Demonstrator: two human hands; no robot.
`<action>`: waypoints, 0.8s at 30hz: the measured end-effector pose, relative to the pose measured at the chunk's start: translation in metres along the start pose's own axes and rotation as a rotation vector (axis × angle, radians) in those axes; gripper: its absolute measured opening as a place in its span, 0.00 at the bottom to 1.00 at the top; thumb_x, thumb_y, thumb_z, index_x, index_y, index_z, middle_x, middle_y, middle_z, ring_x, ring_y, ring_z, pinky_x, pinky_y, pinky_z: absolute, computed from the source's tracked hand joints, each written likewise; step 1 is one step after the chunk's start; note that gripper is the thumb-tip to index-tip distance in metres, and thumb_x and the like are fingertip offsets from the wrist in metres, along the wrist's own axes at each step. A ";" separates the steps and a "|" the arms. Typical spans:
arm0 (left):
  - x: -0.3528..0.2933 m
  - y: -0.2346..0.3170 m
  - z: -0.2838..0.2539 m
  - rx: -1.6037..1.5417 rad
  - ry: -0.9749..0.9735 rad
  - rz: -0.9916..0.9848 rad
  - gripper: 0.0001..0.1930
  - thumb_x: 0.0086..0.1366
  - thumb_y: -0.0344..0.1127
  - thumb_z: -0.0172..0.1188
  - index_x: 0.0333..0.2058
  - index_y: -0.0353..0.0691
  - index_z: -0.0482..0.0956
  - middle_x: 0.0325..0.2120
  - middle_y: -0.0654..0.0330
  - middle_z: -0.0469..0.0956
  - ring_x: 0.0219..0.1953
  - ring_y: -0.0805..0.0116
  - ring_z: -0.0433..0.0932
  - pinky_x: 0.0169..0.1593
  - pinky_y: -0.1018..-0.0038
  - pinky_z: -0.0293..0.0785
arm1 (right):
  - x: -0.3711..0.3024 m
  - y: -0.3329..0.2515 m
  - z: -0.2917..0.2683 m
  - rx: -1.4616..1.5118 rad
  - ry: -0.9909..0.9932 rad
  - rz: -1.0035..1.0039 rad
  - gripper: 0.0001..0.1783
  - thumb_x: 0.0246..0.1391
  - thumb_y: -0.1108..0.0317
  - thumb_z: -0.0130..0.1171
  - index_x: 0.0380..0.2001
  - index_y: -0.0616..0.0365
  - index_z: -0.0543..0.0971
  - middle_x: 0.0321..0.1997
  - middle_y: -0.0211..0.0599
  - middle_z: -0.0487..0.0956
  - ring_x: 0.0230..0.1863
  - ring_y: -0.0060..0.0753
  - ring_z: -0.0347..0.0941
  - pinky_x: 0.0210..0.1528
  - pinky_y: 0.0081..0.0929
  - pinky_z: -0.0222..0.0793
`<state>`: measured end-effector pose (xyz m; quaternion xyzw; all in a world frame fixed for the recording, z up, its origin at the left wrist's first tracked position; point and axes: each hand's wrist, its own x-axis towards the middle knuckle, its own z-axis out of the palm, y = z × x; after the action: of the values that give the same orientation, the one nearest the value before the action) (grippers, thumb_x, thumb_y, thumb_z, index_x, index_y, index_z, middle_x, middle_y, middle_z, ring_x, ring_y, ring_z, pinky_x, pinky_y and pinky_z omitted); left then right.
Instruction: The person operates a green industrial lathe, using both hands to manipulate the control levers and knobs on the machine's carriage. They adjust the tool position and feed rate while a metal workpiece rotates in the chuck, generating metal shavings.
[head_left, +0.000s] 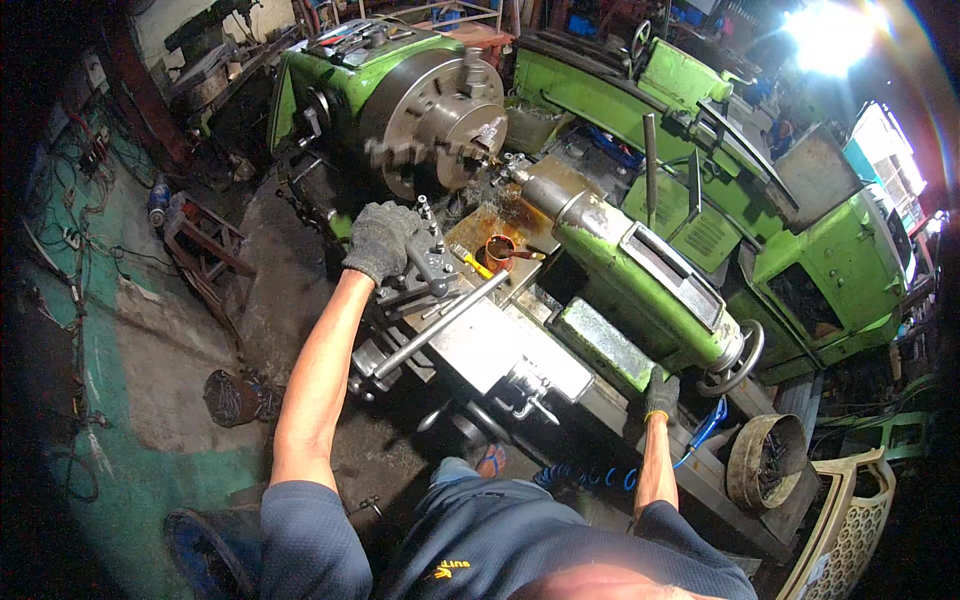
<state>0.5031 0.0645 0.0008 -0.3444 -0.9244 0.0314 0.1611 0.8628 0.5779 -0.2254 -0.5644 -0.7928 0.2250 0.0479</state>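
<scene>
My left hand [385, 243], in a grey knitted glove, is closed at the tool post [428, 240] of a large green lathe; what its fingers grip is hidden. Beside it a lever ends in a dark ball knob [438, 286]. Beyond the tool post, the big chuck [410, 120] holds a round metal workpiece [462, 128], and its jaws are blurred as if turning. My right hand [660, 393], in a dark glove, lies with fingers extended against the near end of the green tailstock base [603, 343].
A yellow-handled brush [472, 262] and a reddish tin [499, 250] with a brush in it stand on the oily carriage. The tailstock handwheel [733, 360], a blue air gun [708, 424] and a round bin of scrap [768, 455] are at right. A second green machine [690, 80] stands behind.
</scene>
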 end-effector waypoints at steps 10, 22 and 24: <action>0.002 -0.003 0.006 -0.032 0.023 0.015 0.10 0.58 0.45 0.63 0.37 0.51 0.85 0.35 0.59 0.82 0.43 0.56 0.80 0.47 0.58 0.71 | -0.002 -0.001 -0.002 0.056 -0.025 -0.008 0.52 0.60 0.31 0.52 0.66 0.73 0.66 0.69 0.68 0.67 0.71 0.66 0.63 0.70 0.49 0.59; 0.002 -0.002 0.001 0.023 -0.033 0.009 0.12 0.54 0.42 0.65 0.38 0.51 0.84 0.36 0.60 0.82 0.45 0.57 0.79 0.48 0.58 0.72 | -0.005 -0.005 -0.004 0.052 -0.025 0.018 0.52 0.59 0.32 0.54 0.67 0.72 0.66 0.70 0.66 0.68 0.72 0.64 0.62 0.71 0.47 0.59; 0.002 -0.001 0.002 0.031 -0.034 0.005 0.12 0.55 0.42 0.65 0.38 0.51 0.84 0.36 0.60 0.82 0.45 0.58 0.79 0.48 0.59 0.71 | -0.003 -0.003 0.000 0.051 0.018 -0.013 0.52 0.59 0.31 0.54 0.67 0.72 0.66 0.69 0.66 0.68 0.72 0.64 0.62 0.70 0.48 0.59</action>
<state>0.5000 0.0651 0.0001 -0.3434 -0.9256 0.0520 0.1506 0.8616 0.5740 -0.2233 -0.5597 -0.7901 0.2398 0.0710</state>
